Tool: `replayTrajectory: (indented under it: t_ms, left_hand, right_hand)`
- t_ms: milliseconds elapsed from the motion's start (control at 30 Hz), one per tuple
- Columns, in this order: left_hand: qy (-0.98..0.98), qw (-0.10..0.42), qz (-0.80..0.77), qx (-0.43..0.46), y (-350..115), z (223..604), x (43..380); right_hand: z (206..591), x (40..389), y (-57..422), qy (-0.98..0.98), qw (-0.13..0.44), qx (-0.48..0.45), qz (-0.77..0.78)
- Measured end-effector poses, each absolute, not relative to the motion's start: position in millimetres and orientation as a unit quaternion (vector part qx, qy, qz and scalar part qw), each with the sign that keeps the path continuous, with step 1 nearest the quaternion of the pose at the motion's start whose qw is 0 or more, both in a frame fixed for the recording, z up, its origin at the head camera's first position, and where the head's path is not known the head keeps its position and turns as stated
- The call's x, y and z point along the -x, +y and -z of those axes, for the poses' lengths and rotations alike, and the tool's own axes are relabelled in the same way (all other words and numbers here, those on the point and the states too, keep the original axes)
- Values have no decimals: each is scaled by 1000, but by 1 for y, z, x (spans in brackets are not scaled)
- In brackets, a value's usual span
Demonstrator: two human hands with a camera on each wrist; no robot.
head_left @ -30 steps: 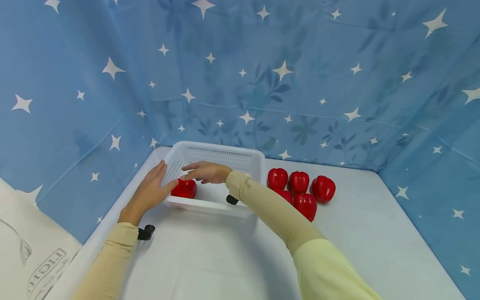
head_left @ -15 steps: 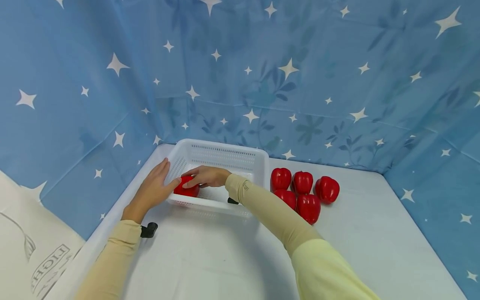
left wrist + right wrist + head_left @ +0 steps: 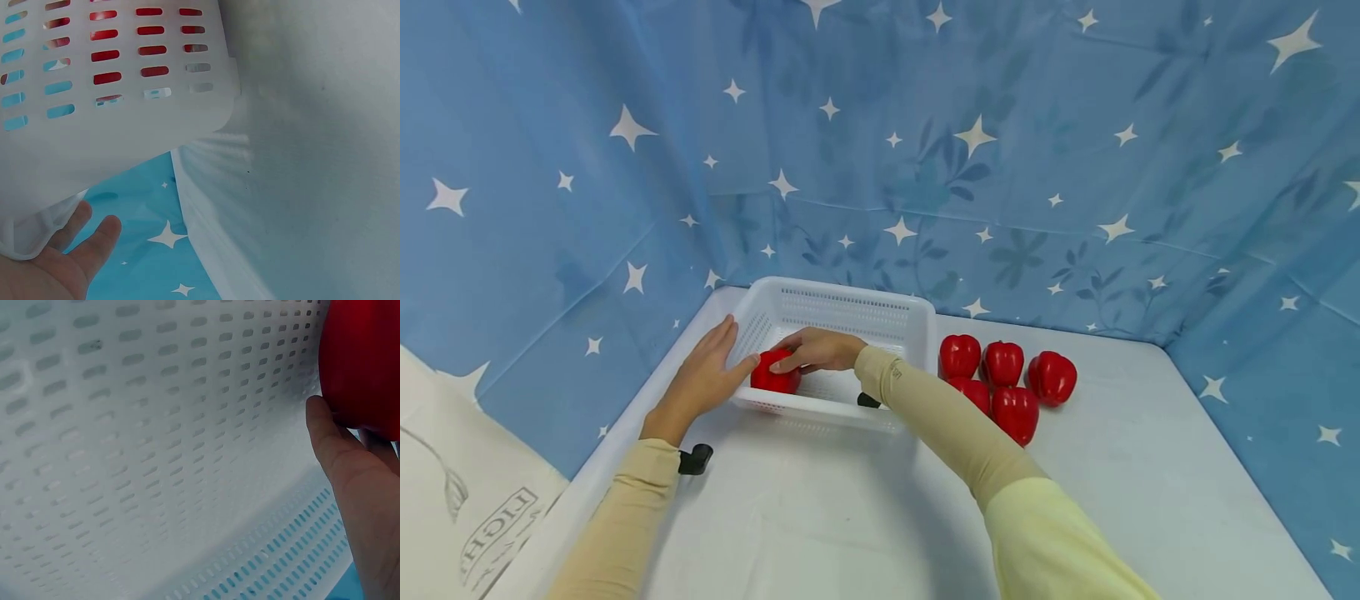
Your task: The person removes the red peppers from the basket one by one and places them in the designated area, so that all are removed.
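A red bell pepper (image 3: 775, 372) sits at the left front of the white perforated basket (image 3: 850, 411). My right hand (image 3: 822, 350) reaches into the basket and grips this pepper, thumb on its near side. The right wrist view shows the same pepper (image 3: 365, 369) against the fingers, most of their tips hidden behind it. My left hand (image 3: 703, 379) rests at the basket's left rim, fingers extended along it and thumb pointing toward the pepper. In the left wrist view, two extended fingers (image 3: 100, 244) show beside the basket wall (image 3: 125, 140), with red visible through its slots.
Several more red bell peppers (image 3: 1002, 364) stand in a group just right of the basket, under my right forearm's reach. The white table (image 3: 1112, 467) extends in front and to the right. Blue star-patterned cloth (image 3: 1030, 150) hangs close behind the basket and at both sides.
My right hand has come down from above the pepper and taken hold of it. The pepper now stands slightly differently, a little to the right. My left hand stays at the rim.
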State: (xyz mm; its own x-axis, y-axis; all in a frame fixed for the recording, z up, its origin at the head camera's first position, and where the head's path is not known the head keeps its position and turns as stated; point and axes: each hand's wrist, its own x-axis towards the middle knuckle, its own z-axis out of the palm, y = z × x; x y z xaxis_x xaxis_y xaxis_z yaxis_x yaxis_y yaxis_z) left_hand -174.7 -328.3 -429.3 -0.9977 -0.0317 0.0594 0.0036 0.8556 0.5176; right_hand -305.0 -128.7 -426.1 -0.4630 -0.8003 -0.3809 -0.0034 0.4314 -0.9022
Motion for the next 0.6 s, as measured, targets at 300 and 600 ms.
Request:
replayTrajectory:
  t_ms: [300, 600]
  left_hand:
    - [-963, 33, 268, -2, -329, 430, 176]
    - [-963, 37, 267, 8, -329, 428, 174]
  right_hand:
    - [414, 314, -112, 717, 419, 282, 480]
    - [392, 323, -82, 709, 406, 291, 499]
